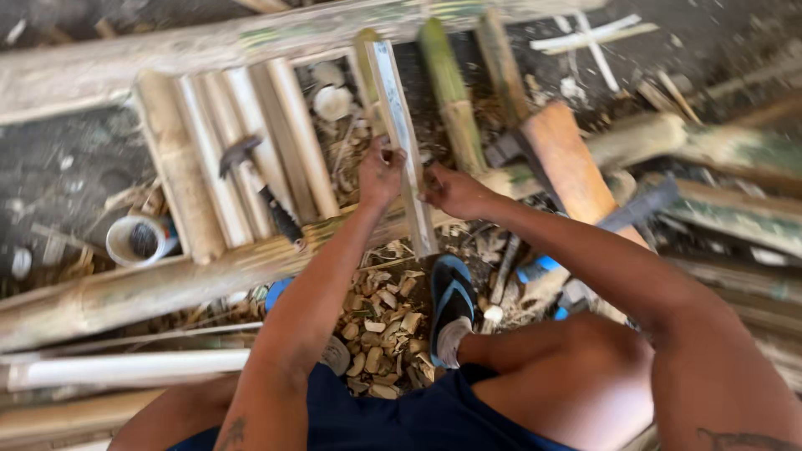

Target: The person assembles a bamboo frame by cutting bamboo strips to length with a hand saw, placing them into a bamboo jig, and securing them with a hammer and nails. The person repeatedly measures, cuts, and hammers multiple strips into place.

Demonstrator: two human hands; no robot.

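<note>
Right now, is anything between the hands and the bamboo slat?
Nothing visible. The left hand and right hand both grip the bamboo slat directly, one on each edge. The hammer lies apart, on the laid slats to the left.

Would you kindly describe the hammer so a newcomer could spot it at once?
Find the bamboo frame with pale slats laid side by side, left of both hands. The hammer lies diagonally across those slats. Its dark metal head and black handle set it apart from the light bamboo around it.
</note>
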